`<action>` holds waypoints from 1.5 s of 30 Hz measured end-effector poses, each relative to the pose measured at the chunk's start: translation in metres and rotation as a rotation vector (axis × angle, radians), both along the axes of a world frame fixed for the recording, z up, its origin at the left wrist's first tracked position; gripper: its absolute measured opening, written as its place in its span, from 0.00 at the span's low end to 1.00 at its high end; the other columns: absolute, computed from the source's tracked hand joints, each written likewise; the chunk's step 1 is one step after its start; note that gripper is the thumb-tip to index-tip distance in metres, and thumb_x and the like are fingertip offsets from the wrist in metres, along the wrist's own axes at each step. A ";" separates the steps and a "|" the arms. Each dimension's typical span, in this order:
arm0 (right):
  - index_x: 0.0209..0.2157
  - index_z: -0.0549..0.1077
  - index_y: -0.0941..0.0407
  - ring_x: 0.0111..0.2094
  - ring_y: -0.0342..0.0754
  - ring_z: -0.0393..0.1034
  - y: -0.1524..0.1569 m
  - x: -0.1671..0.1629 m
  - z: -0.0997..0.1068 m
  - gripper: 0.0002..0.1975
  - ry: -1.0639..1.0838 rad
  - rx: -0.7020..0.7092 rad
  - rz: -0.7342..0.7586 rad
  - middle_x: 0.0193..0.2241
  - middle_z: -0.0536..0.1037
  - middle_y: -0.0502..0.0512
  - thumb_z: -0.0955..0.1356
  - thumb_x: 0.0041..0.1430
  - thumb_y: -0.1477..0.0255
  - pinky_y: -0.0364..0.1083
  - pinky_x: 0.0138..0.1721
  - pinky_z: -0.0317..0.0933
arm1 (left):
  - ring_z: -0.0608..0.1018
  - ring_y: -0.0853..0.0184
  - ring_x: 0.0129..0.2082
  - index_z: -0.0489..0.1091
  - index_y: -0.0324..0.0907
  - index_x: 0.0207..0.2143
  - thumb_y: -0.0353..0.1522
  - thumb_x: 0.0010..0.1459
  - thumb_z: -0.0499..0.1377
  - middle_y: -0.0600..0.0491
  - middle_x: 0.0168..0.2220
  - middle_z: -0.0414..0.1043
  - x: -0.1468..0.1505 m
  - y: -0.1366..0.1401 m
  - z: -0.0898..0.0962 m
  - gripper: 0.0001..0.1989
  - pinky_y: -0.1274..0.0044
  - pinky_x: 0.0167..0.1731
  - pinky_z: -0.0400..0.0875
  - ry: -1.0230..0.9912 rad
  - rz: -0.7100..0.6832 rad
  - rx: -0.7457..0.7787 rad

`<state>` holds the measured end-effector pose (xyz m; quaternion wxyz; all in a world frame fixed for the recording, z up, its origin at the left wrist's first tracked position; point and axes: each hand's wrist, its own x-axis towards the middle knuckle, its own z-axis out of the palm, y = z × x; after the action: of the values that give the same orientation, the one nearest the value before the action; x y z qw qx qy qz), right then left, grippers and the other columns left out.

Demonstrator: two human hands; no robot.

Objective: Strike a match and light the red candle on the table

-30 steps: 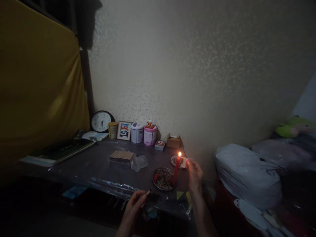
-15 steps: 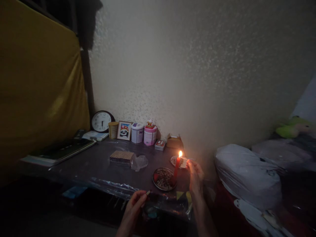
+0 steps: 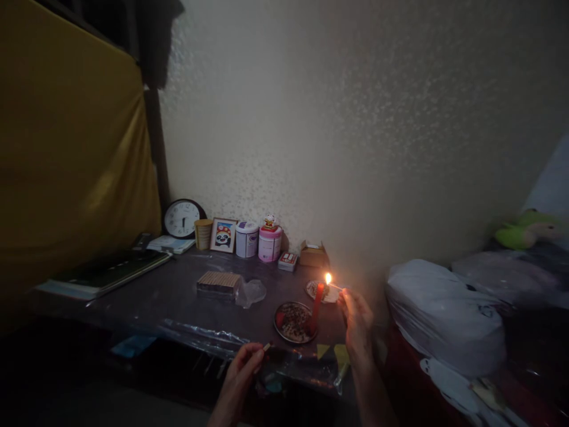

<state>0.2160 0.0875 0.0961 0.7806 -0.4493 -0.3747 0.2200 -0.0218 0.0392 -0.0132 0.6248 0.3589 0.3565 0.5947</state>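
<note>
My right hand [image 3: 357, 317] pinches a burning match [image 3: 336, 287] by its end; the flame [image 3: 328, 278] is at its tip, just right of and above a red candle's top. That candle [image 3: 317, 311] stands upright at the right side of a round metal dish [image 3: 296, 339], with no separate flame visible on its wick. Low in front of the dish, my left hand [image 3: 240, 373] is closed on what looks like a small matchbox [image 3: 267, 346], mostly hidden by the fingers. Dark and reddish bits lie in the dish.
Behind the candle is a second dish [image 3: 312, 289] with pale bits. A stack of small boxes [image 3: 217, 283] and crumpled clear plastic [image 3: 251, 293] lie mid-table. Along the wall stand a clock [image 3: 183, 219], framed panda picture [image 3: 223, 235], tins [image 3: 247, 239] and cardboard box [image 3: 313, 255]. White bags [image 3: 447, 317] sit right.
My right hand has drawn slightly right, taking the burning match off the candle's top. The flame now sits at the match's tip. My left hand has hardly moved.
</note>
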 end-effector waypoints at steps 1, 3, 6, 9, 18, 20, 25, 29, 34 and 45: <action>0.25 0.74 0.55 0.25 0.43 0.69 0.000 0.000 0.000 0.09 0.012 -0.001 0.004 0.23 0.75 0.47 0.70 0.47 0.63 0.43 0.29 0.65 | 0.74 0.66 0.33 0.73 0.41 0.32 0.42 0.44 0.65 0.52 0.31 0.74 0.000 0.000 -0.001 0.16 0.78 0.33 0.65 0.008 -0.002 0.002; 0.25 0.74 0.55 0.26 0.43 0.69 0.002 0.000 0.000 0.08 0.045 -0.006 0.017 0.23 0.75 0.47 0.70 0.45 0.64 0.43 0.30 0.66 | 0.73 0.67 0.32 0.72 0.41 0.32 0.42 0.44 0.65 0.53 0.30 0.73 0.000 0.001 -0.002 0.16 0.79 0.32 0.65 0.015 0.001 0.006; 0.25 0.75 0.54 0.26 0.44 0.69 0.006 -0.002 0.000 0.07 0.065 -0.008 0.023 0.23 0.76 0.47 0.71 0.44 0.65 0.43 0.29 0.66 | 0.73 0.67 0.30 0.72 0.41 0.30 0.43 0.43 0.66 0.54 0.28 0.73 0.000 0.000 0.000 0.16 0.79 0.31 0.64 0.008 0.005 0.011; 0.25 0.75 0.53 0.26 0.45 0.69 0.008 -0.005 0.001 0.07 0.064 -0.007 0.021 0.23 0.76 0.47 0.71 0.43 0.66 0.43 0.28 0.65 | 0.73 0.66 0.32 0.73 0.41 0.31 0.43 0.44 0.65 0.54 0.29 0.73 -0.001 -0.001 0.001 0.16 0.78 0.32 0.65 0.017 -0.002 0.015; 0.24 0.75 0.54 0.25 0.44 0.67 0.010 -0.009 0.004 0.07 0.057 0.000 0.019 0.22 0.76 0.47 0.71 0.42 0.66 0.44 0.28 0.64 | 0.73 0.66 0.32 0.71 0.40 0.31 0.42 0.45 0.65 0.53 0.29 0.72 0.000 0.003 -0.006 0.16 0.77 0.33 0.65 -0.023 -0.001 0.022; 0.24 0.75 0.54 0.25 0.44 0.67 0.011 -0.008 0.003 0.07 0.056 -0.002 0.021 0.22 0.76 0.47 0.71 0.42 0.66 0.44 0.28 0.64 | 0.73 0.67 0.31 0.72 0.40 0.31 0.42 0.44 0.66 0.53 0.28 0.72 0.001 0.004 -0.006 0.16 0.78 0.32 0.64 -0.032 0.003 0.014; 0.26 0.75 0.54 0.26 0.45 0.68 0.013 -0.006 -0.001 0.07 0.055 -0.005 0.011 0.23 0.76 0.47 0.71 0.43 0.66 0.44 0.29 0.64 | 0.73 0.67 0.32 0.73 0.41 0.30 0.43 0.42 0.66 0.54 0.28 0.73 0.001 0.002 -0.002 0.17 0.79 0.33 0.64 -0.015 0.002 0.004; 0.26 0.75 0.53 0.26 0.45 0.68 0.013 -0.006 -0.001 0.05 0.041 -0.004 0.002 0.23 0.76 0.46 0.71 0.45 0.67 0.44 0.29 0.64 | 0.74 0.66 0.35 0.73 0.42 0.31 0.43 0.44 0.66 0.53 0.31 0.74 0.000 0.000 0.001 0.16 0.78 0.37 0.64 -0.010 -0.013 -0.013; 0.26 0.75 0.52 0.27 0.45 0.68 0.013 -0.006 0.000 0.04 0.034 0.002 0.012 0.23 0.76 0.46 0.70 0.45 0.68 0.44 0.30 0.64 | 0.74 0.64 0.35 0.73 0.42 0.30 0.44 0.42 0.66 0.53 0.31 0.74 0.000 -0.001 0.003 0.17 0.77 0.36 0.65 0.004 0.000 -0.011; 0.25 0.74 0.55 0.26 0.43 0.69 0.001 -0.006 0.011 0.07 0.135 0.070 0.108 0.24 0.75 0.47 0.72 0.42 0.67 0.45 0.31 0.66 | 0.72 0.67 0.30 0.73 0.41 0.29 0.43 0.41 0.67 0.54 0.27 0.72 0.001 -0.001 0.003 0.17 0.79 0.31 0.64 0.007 0.026 -0.011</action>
<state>0.2096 0.0886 0.1074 0.8064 -0.3849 -0.3522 0.2784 -0.0211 0.0382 -0.0105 0.6179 0.3528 0.3667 0.5994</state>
